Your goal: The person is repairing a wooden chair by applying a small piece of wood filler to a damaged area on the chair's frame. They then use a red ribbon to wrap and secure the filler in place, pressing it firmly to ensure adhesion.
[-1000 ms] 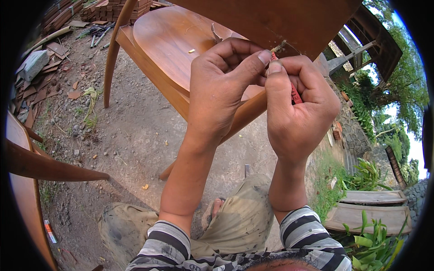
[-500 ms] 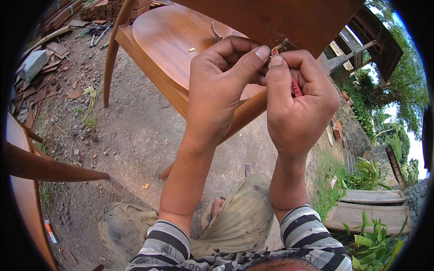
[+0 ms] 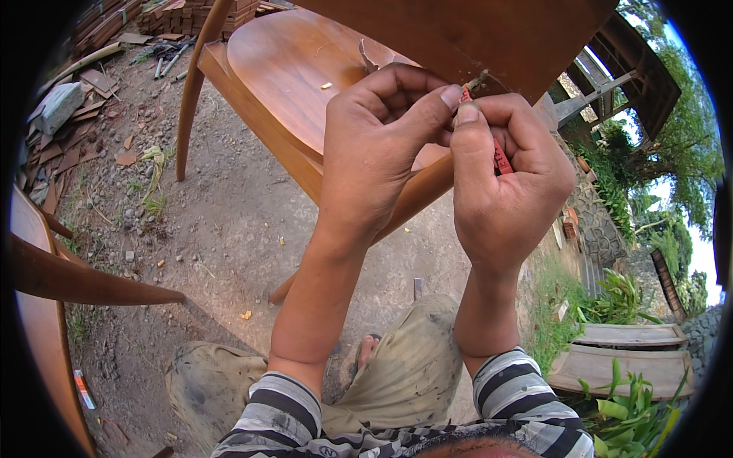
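A slim red thing with dark print [image 3: 500, 156] runs through my right hand [image 3: 508, 172], whose fingers are curled closed around it with the thumb along it. A brownish, crusty tip [image 3: 476, 79] sticks out at its upper end; whether it is a tube or a stick I cannot make out. My left hand [image 3: 374, 141] pinches it close to that tip with thumb and forefinger. Both hands are held just in front of an upright brown wooden panel [image 3: 489, 34]. Behind the left hand is the rounded wooden seat [image 3: 282, 72] of a chair, with a small yellowish scrap [image 3: 326, 85] on it.
Another wooden piece with a tapered leg [image 3: 92, 278] stands at the left edge. Broken tiles [image 3: 57, 153] and a grey block [image 3: 59, 107] lie at the far left. An orange-and-white tube [image 3: 84, 389] is on the ground. Wooden boards [image 3: 622, 366] and plants are at the right.
Both hands have shifted very slightly, down and to the right, still pinching the red thing. A bit more of its tip shows above the fingers.
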Demonstrator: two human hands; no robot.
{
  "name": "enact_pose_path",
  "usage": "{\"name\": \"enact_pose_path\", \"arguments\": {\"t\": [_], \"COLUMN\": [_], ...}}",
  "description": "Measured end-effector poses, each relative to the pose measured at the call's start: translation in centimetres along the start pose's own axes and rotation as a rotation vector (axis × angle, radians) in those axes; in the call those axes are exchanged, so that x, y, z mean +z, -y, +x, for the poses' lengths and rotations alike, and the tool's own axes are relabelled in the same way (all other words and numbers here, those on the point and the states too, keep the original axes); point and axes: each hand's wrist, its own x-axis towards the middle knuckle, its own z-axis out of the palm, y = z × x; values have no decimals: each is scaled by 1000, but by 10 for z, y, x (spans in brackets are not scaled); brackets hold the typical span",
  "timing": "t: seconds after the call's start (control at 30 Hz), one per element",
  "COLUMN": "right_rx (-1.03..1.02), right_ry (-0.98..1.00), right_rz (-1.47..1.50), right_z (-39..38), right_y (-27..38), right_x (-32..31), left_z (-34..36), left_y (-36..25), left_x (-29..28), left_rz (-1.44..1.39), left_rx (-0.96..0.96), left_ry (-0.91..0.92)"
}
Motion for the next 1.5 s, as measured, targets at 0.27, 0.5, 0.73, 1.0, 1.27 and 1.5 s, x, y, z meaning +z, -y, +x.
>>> {"name": "enact_pose_path", "arguments": {"t": [0.27,0.5,0.73,1.0,1.27,1.5], "right_rx": [56,63,1,146,106,91], "right_ry": [-22,30,-54,12,47,44], "right_rz": [-4,-105,-95,-18,25,-1], "right_z": [-2,0,6,-2,-6,-4], "right_y": [1,7,1,8,8,3], "right_x": [0,-1,4,-8,-6,-5], "left_z": [0,-1,2,-1,-7,-8], "left_y": [0,0,4,2,-3,-4], "left_x": [-2,-2,-2,0,-5,-3], "left_rz": [23,-17,-52,-83,-80,-67], "left_rx": [13,-7,6,-25,17,21], "left_ry": [15,17,14,-4,10,3]}}
